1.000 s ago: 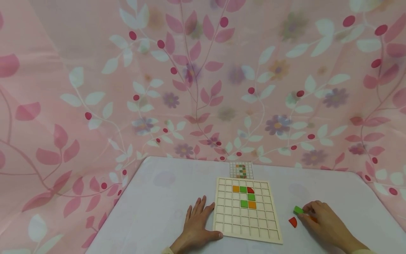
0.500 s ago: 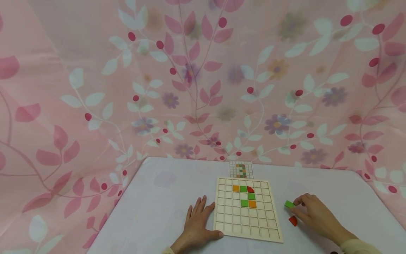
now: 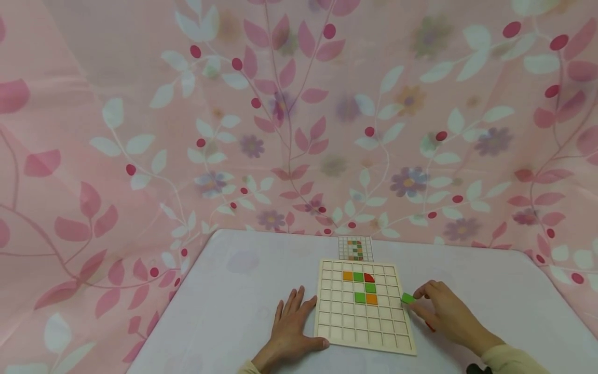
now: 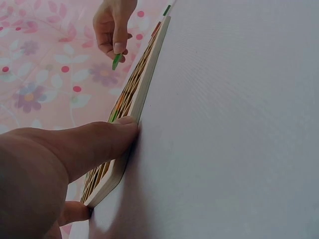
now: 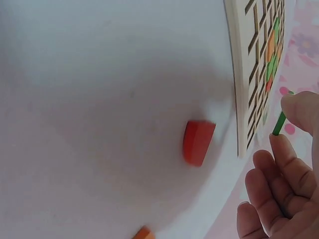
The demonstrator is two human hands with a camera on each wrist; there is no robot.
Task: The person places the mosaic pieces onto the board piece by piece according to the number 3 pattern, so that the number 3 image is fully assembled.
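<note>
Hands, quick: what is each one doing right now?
Left hand: open, fingers flat on the table, thumb against the wooden grid board.
Right hand: pinching a green tile at the board's right edge.

Tabletop and what I see lying on it

My tabletop [image 3: 243, 311] is white, with a wooden grid board [image 3: 364, 307] flat near the front edge, a small pattern card [image 3: 355, 249] just beyond it, a red quarter-round piece [image 5: 198, 142] beside the board's right edge and an orange piece [image 5: 143, 233] further off; my left hand [image 3: 291, 330] rests palm-down beside the board
</note>
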